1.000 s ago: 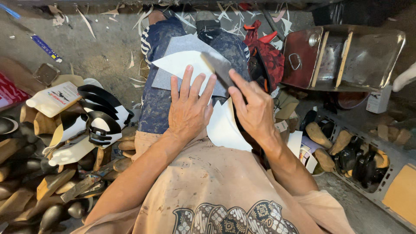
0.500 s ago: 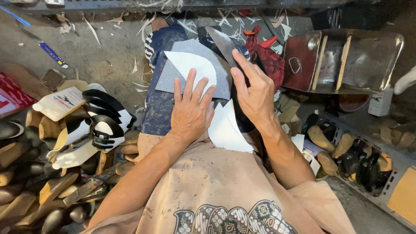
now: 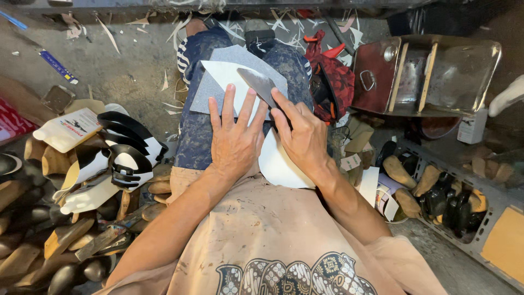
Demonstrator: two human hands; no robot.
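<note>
The left hand (image 3: 233, 143) lies flat, palm down, fingers spread, on a white sheet (image 3: 224, 76) that rests on the person's lap; it grips nothing and only presses the sheet in place. The white sheet lies on a grey-blue sheet (image 3: 204, 97), which lies on the blue patterned trousers (image 3: 196, 136); a second white piece (image 3: 278, 164) shows below and between the two wrists.

The right hand (image 3: 303, 139) is closed around the handle of a knife; the handle is hidden inside the fist; the index finger extends along the back of the knife blade (image 3: 259, 84). The blade is broad, grey and pointed; it lies across the white sheet, just beside the fingertips of the left hand, tip toward the upper left.

To the left of the lap, black-and-white shoe uppers (image 3: 123, 150) are stacked beside wooden shoe lasts (image 3: 33, 257) and a white bottle (image 3: 68, 128); to the right stands an open red metal box (image 3: 426, 74); beside the knee lies a red patterned cloth (image 3: 333, 76); further lasts and dark shoe parts fill a grey tray (image 3: 453, 196) at lower right; paper scraps litter the concrete floor (image 3: 125, 60).
</note>
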